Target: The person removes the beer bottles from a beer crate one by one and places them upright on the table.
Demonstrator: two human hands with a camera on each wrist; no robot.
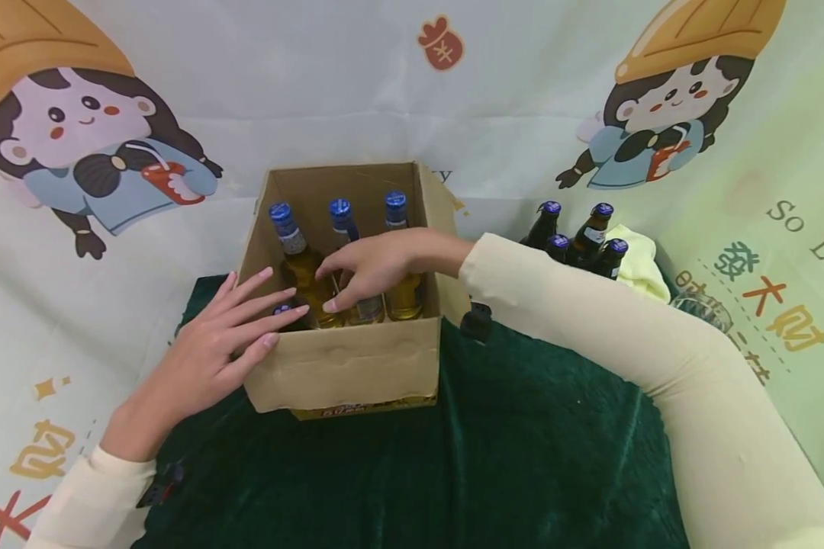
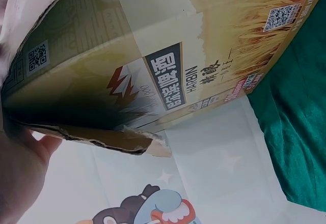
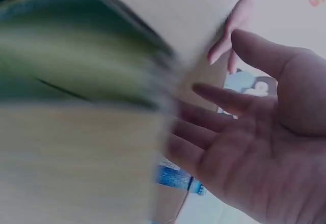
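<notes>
An upright cardboard beer box has its flaps folded out; the left wrist view shows HARBIN printed on its side. Three bottles with blue caps stand inside: a left bottle, a middle bottle and a right bottle. A darker cap shows in the near left corner, under my left fingers. My left hand lies over the box's left edge with its fingers straight. Above the bottles reaches my right hand, fingers loose and thumb apart, partly covering the middle bottle. Its palm holds nothing.
Several dark bottles with purple-blue caps stand to the right, beside a pale yellow cloth and a clear glass. Dark green velvet cloth covers the table. A printed white sheet hangs behind.
</notes>
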